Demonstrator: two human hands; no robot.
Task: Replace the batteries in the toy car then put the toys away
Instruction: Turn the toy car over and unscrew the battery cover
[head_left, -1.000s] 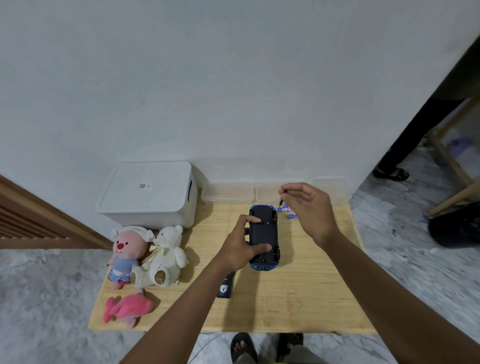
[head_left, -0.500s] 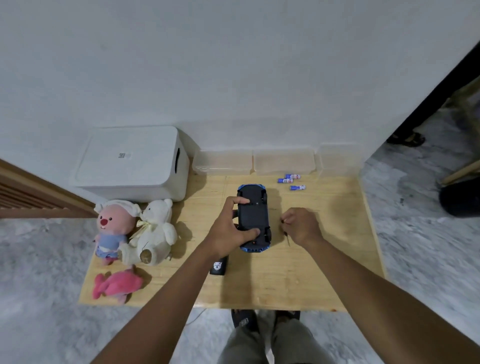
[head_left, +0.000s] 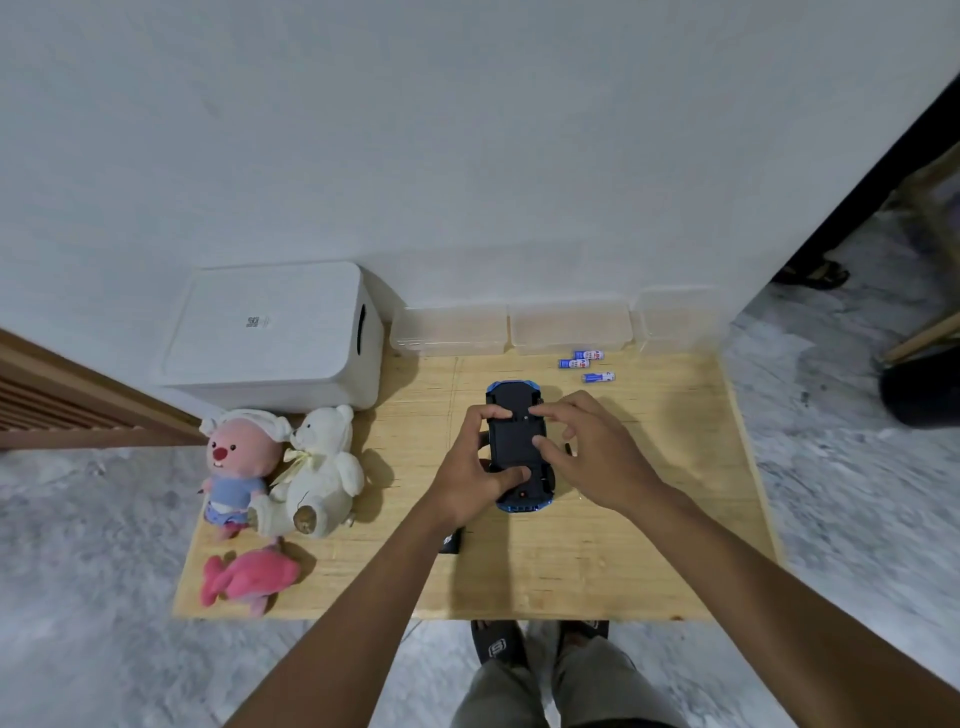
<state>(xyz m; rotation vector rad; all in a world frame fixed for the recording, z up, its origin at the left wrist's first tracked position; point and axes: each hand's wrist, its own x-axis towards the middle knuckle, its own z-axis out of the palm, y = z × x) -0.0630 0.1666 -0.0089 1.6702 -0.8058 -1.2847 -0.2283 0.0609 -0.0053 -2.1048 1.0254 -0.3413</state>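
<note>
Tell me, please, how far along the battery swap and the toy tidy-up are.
Early stage. The toy car lies belly-up, left hand gripping it, right hand working at its underside. Three batteries still lie loose on the table. The plush toys are not put away, and the white box is closed.

The toy car (head_left: 517, 447) lies upside down in the middle of the worktop (head_left: 649, 545). Three batteries (head_left: 586, 365) lie behind it, near the three clear boxes (head_left: 569, 325) at the back. A big box (head_left: 270, 338) sits at the back left. Three soft toys (head_left: 280, 467) lie on the left side, in front of it.
</note>
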